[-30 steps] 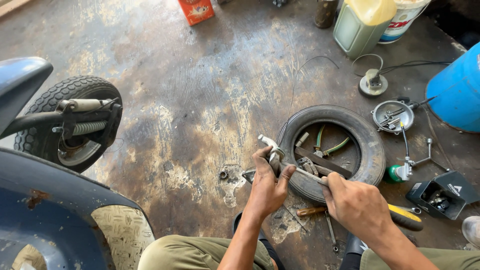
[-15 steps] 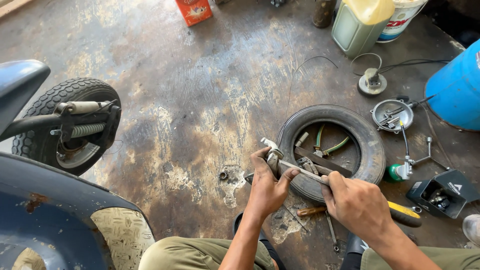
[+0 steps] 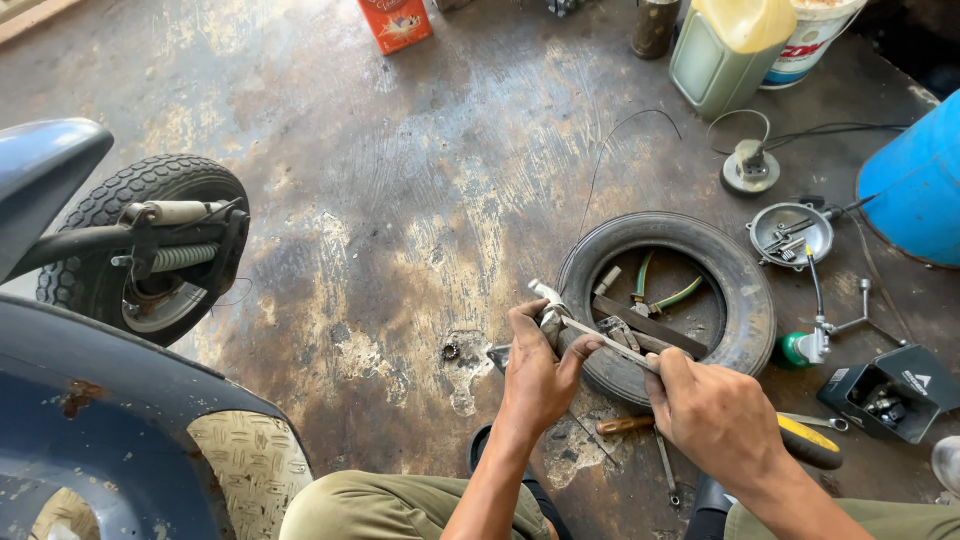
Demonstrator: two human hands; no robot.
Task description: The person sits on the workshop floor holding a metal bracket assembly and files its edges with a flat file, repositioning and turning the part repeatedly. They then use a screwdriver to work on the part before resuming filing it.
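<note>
My left hand [image 3: 535, 375] grips a small silvery metal part [image 3: 549, 310] just above the oily floor. My right hand [image 3: 712, 410] holds a thin metal rod tool [image 3: 605, 341] whose tip rests against that part. Both hands hover over the near edge of a loose black tyre [image 3: 745, 300] that lies flat on the floor. Inside the tyre lie pliers with green handles [image 3: 668, 296] and other dark tools. My knees in olive trousers show at the bottom edge.
A scooter's front wheel [image 3: 135, 240] and blue body stand at the left. Tools lie under my hands: a wooden-handled one [image 3: 625, 424], a yellow-black handle [image 3: 815, 444]. At right are a blue drum [image 3: 915, 185], a black box of bits [image 3: 885, 392], a round metal dish [image 3: 790, 232]; jugs [image 3: 725, 45] behind.
My hands and the rod stay almost in place; the rod's angle and my left thumb shift slightly against the metal part.
</note>
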